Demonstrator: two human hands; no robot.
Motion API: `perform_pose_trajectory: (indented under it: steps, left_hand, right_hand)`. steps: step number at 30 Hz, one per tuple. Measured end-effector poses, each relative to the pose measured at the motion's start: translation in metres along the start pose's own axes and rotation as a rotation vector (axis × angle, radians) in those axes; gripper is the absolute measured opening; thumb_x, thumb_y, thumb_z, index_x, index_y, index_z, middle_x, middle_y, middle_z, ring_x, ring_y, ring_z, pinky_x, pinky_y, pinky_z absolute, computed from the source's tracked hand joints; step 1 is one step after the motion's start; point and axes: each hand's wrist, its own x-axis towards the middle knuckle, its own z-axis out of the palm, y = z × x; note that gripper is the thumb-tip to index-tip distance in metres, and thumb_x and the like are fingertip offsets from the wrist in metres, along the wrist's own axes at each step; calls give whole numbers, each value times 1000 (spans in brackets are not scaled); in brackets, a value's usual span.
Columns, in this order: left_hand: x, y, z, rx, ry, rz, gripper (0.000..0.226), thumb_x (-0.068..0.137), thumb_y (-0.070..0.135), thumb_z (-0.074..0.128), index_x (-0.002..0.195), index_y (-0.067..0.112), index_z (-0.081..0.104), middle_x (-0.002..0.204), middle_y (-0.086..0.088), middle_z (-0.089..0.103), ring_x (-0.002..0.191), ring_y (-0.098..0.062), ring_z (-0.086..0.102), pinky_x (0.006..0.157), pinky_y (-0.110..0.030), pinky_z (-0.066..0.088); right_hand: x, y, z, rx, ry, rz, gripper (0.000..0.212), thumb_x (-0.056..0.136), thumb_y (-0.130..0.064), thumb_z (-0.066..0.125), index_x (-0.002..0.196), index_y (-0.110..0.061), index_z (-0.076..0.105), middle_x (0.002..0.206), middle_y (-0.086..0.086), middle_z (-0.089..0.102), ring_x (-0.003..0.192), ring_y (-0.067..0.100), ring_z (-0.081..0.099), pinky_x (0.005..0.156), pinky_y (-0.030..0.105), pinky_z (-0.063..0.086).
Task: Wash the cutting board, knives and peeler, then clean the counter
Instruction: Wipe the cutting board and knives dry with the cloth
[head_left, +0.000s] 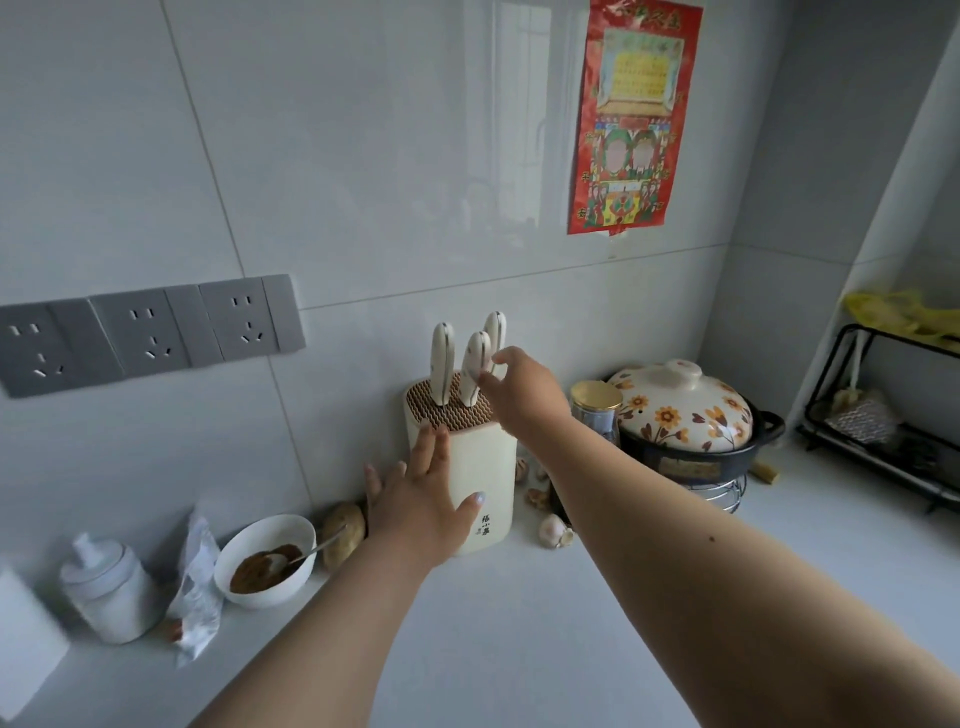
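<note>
While the left hand (415, 499) lies flat against the knife block (467, 467), the right hand (519, 387) is at the knives (475, 364).

Knife step, by my read: right grip pinches the middle handle, three knives seated in the slots at the far wall. Next it must lift straight up. Tight quarters: bowl (265, 558) left, clay pot (685, 410) right; open tabletop (519, 623) lies near.

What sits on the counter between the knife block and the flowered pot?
Garlic bulbs near the knife block, and a gold-lidded jar before the pot, in the head view.
</note>
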Motion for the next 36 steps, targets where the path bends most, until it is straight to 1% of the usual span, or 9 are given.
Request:
perform_pose_trajectory:
  steps: [6,9,11,16,20,24,28,33,36]
  left_hand:
    - [2,18,-4,-149,-61,-66,90,88,69,32,154,18,-2,162,0,-12,145,-28,22,115,-59,16]
    - [-6,41,-8,-175,-62,-81,84,90,69,27,154,22,1,163,-2,-1,145,-32,21,115,-55,19]
    - [-15,64,-11,-177,-61,-55,78,93,66,25,154,24,4,162,-1,9,144,-31,22,115,-54,18]
    - [-39,126,-23,-271,-138,74,65,96,60,29,149,22,27,148,-5,44,133,-30,42,108,-43,33]
    - [-54,179,-18,-306,-193,194,45,97,55,33,111,21,57,120,-9,64,110,-30,58,88,-36,47]
    - [-70,239,-4,-300,-282,292,47,96,49,38,108,10,62,109,-12,67,104,-31,61,88,-39,48]
    - [-90,303,11,-263,-352,462,46,94,51,44,92,11,66,90,-8,70,92,-27,64,83,-39,51]
    - [-128,383,25,-253,-400,597,31,92,46,48,84,19,60,94,-10,71,89,-26,65,81,-41,51]
    - [-153,427,34,-289,-444,654,29,93,43,51,97,17,62,92,-3,67,80,-17,63,78,-37,52]
  right_hand:
    - [-34,37,-14,3,-28,56,41,94,-55,46,114,-20,54,97,3,68,87,22,66,74,33,51]
    - [-50,56,-27,-21,-20,68,35,95,-54,41,76,-25,46,70,-4,55,64,14,51,55,27,36]
    - [-62,67,-42,-13,-6,87,38,97,-49,40,67,-26,37,65,-6,46,63,17,46,52,27,31]
    - [-100,98,-91,43,72,109,44,100,-44,38,69,-15,49,64,1,51,61,19,48,54,29,34]
    - [-126,137,-128,59,157,235,43,99,-46,39,70,-16,48,71,6,57,73,27,53,56,31,33]
    - [-158,177,-171,38,222,340,46,100,-44,36,79,-9,57,82,9,65,77,28,59,64,33,42]
    - [-194,223,-216,44,315,444,49,100,-45,37,95,-4,64,96,15,70,92,34,64,83,40,52]
    - [-247,282,-273,43,445,567,52,97,-51,37,89,-6,61,87,9,70,83,27,65,79,41,54]
    - [-280,313,-304,46,507,620,52,97,-51,37,89,-5,62,85,9,70,82,28,66,79,45,54]
